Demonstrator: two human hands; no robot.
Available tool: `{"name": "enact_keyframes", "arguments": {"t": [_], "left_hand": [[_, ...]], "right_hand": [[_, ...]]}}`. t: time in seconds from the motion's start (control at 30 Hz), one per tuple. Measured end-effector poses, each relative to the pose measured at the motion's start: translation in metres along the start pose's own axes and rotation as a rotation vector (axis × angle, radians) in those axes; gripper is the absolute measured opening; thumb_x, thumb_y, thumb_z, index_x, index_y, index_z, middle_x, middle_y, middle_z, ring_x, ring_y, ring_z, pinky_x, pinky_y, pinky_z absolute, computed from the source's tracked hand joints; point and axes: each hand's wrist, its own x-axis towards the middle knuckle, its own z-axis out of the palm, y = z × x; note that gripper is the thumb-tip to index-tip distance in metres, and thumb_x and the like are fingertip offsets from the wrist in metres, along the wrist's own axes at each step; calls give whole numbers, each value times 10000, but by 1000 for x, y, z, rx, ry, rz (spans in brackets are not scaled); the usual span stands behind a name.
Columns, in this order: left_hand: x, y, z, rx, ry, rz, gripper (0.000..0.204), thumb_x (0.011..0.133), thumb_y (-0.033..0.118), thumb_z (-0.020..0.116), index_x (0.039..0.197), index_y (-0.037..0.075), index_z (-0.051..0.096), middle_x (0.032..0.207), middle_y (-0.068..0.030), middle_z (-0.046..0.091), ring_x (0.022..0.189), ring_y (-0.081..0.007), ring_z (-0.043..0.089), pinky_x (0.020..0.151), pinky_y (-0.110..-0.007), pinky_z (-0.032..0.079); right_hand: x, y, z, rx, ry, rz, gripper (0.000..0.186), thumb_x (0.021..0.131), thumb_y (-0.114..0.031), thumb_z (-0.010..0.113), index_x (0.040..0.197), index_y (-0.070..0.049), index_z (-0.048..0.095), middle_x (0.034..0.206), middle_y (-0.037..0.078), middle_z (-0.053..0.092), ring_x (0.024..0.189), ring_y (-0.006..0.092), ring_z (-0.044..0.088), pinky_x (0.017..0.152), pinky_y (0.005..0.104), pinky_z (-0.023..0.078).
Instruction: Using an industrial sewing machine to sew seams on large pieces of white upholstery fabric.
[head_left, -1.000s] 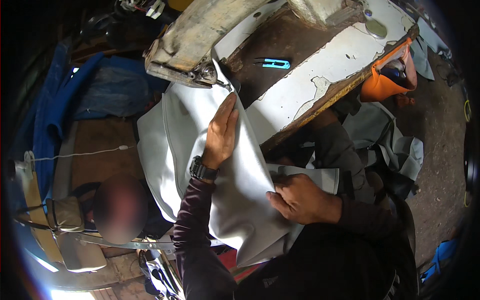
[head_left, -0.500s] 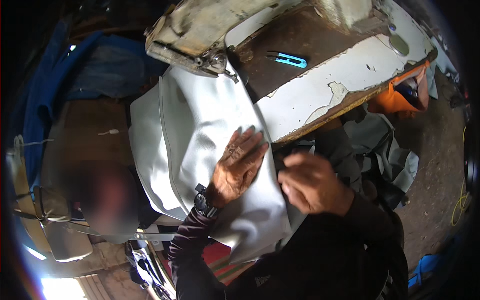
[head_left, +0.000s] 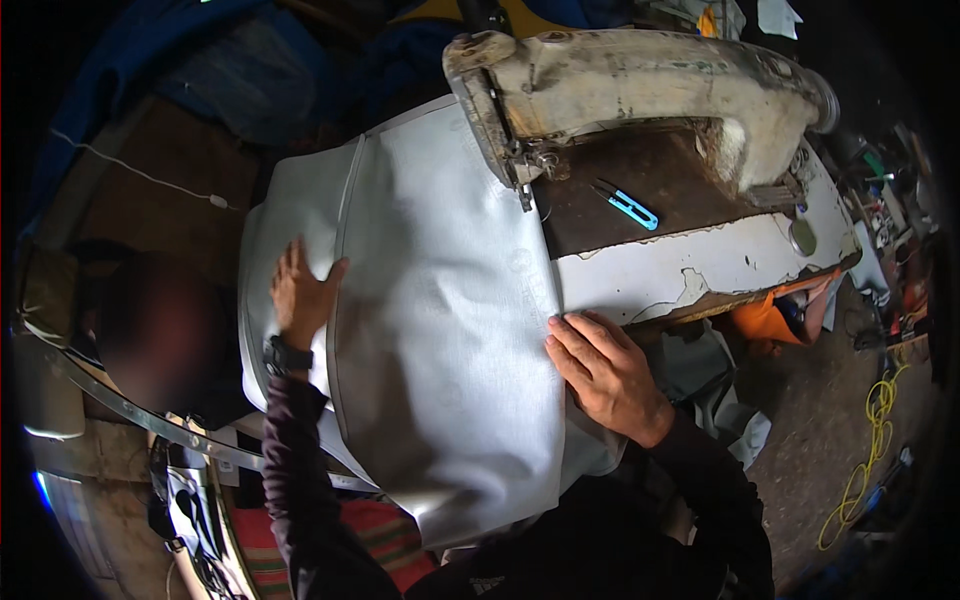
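A pale grey vinyl-like sheet (head_left: 440,390) with a long lengthwise seam spreads beside and below the worn sewing machine (head_left: 610,85), its right edge near the needle area. My left hand (head_left: 305,295) lies on the left part, by the seam, with fingers spread. My right hand (head_left: 605,375) rests its fairly straight fingers on the right edge; its thumb is hidden. Light-blue thread snips (head_left: 627,205) lie on the machine bed, right of the needle.
The chipped white table edge (head_left: 630,280) runs rightward, an orange pouch (head_left: 760,320) hanging below it. A round tin (head_left: 803,237) sits near its right end. Yellow cord (head_left: 865,460) lies on the floor. At left are a white cable (head_left: 140,170) and a blurred round shape (head_left: 160,330).
My left hand has left the right edge and moved leftward to the seam. My right hand has risen slightly to the edge. The view has shifted, with the machine appearing farther right.
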Motion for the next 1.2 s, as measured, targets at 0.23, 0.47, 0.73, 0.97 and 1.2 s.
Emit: {"name": "enact_keyframes", "arguments": {"t": [0.23, 0.47, 0.73, 0.97, 1.2], "left_hand": [[1, -73, 77, -102, 24, -122, 426, 966, 396, 746, 1253, 81, 743, 1212, -162, 715, 1157, -366, 677, 991, -479, 522], [10, -69, 88, -284, 193, -29, 82, 918, 98, 753, 994, 80, 727, 985, -111, 733, 929, -329, 706, 835, -445, 547], [23, -74, 98, -242, 188, 14, 115, 893, 42, 753, 989, 69, 694, 947, -119, 702, 890, -344, 687, 798, -464, 534], [38, -70, 98, -228, 162, -1, 88, 898, 35, 730, 975, 57, 692, 943, -120, 688, 901, -338, 686, 810, -460, 537], [56, -68, 106, -231, 217, 41, 77, 899, 13, 711, 966, 52, 712, 926, -116, 685, 881, -318, 687, 801, -438, 539]], "right_hand": [[11, 6, -8, 21, -54, -35, 252, 876, 8, 724, 1121, 52, 761, 1281, 156, 729, 1206, 304, 673, 1017, 434, 600], [19, 13, -14, 58, -131, -51, 266, 925, -62, 704, 1151, 73, 739, 1292, 220, 703, 1194, 335, 656, 1019, 456, 596], [26, 20, -13, 93, -163, -23, 304, 876, -46, 721, 1158, 68, 742, 1321, 207, 697, 1200, 319, 645, 1015, 444, 594], [38, 29, -10, 143, -165, 19, 304, 842, -11, 731, 1134, 72, 745, 1270, 194, 724, 1164, 304, 658, 1005, 443, 596], [49, 38, -3, 141, -144, 31, 316, 826, -8, 736, 1131, 72, 744, 1263, 183, 733, 1131, 301, 671, 1002, 434, 592]]}}
